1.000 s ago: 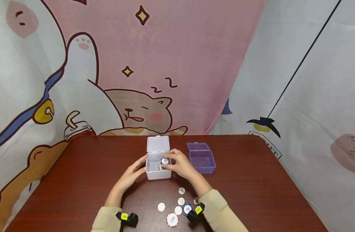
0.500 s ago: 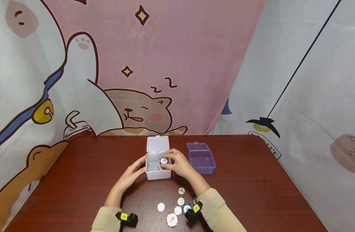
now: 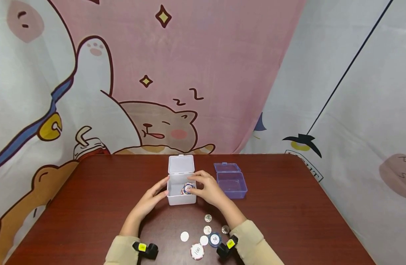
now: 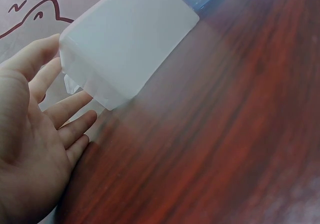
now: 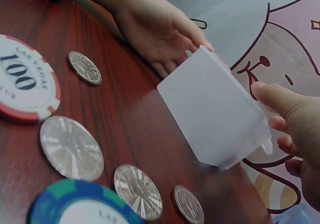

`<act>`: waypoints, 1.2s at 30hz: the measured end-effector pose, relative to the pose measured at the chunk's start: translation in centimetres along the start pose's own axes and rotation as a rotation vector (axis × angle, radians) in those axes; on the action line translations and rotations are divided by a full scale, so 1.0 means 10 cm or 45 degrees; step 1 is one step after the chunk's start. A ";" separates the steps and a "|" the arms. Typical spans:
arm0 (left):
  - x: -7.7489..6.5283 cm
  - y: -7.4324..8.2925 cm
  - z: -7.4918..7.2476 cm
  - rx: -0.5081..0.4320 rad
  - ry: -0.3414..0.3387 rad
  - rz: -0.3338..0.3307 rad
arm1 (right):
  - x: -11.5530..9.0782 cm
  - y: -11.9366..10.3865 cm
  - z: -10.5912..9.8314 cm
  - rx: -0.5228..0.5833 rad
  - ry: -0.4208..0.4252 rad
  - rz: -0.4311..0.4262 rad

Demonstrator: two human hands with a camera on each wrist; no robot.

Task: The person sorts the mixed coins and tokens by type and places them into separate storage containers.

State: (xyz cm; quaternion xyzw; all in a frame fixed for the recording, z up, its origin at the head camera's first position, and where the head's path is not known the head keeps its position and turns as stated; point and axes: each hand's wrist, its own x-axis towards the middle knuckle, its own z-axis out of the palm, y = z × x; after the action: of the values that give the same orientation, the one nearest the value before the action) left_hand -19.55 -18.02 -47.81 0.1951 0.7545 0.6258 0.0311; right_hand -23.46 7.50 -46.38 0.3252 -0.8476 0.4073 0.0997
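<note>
A white plastic box stands with its lid tipped back. Inside, at the right, lies a blue-and-white poker chip, overlapping another chip with red on its edge. My right hand reaches over the box's right wall, thumb and fingers spread apart around the chip. From the right wrist view, the thumb is at the rim, and the box wall hides the chips. My left hand touches the left side of the box with fingers extended; the left wrist view shows its fingers spread beside the wall.
A purple see-through box stands with raised lid to the right of the white one. Nearer the person lie a 100 chip, a blue 50 chip and several silvery coins. A printed cloth hangs behind the table.
The chip that my right hand pinched has come down onto the other chip in the white box. The right fingers have spread off it; the left hand stays put.
</note>
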 end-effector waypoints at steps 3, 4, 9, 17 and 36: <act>0.00 0.01 0.00 0.002 -0.003 -0.002 | -0.05 -0.01 -0.05 0.021 0.004 -0.011; 0.00 0.00 0.00 0.002 -0.005 -0.004 | -0.07 -0.02 -0.07 0.029 0.000 -0.008; 0.00 0.00 0.00 0.003 -0.006 -0.007 | -0.17 -0.05 -0.14 0.022 -0.012 -0.009; 0.00 0.01 0.00 -0.008 -0.002 -0.017 | -0.32 -0.10 -0.23 -0.032 0.001 -0.061; 0.00 0.00 0.00 0.003 -0.004 -0.021 | -0.68 -0.15 -0.34 -0.114 -0.060 -0.149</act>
State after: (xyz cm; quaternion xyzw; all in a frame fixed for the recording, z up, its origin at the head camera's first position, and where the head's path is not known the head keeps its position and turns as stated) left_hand -19.55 -18.03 -47.78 0.1900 0.7568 0.6243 0.0371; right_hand -17.62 12.54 -46.18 0.3791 -0.8466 0.3545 0.1177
